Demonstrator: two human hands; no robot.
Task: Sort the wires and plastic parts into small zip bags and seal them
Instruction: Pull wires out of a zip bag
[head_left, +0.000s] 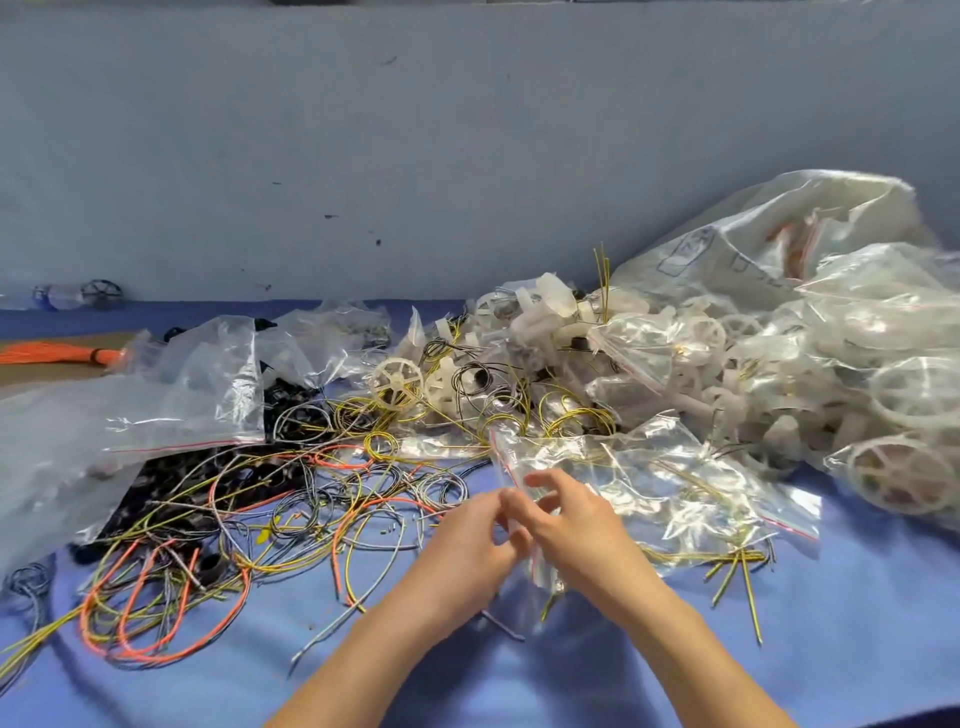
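Both hands meet at centre, low over the blue worktop: left hand and right hand each have fingers curled and pinching a small zip bag, which is blurred, contents not readable. Loose wires in yellow, orange, grey and black sprawl just left of the hands; a white plastic wheel lies on the heap behind them. Empty clear bags lie far left, and filled bags of white parts are piled right.
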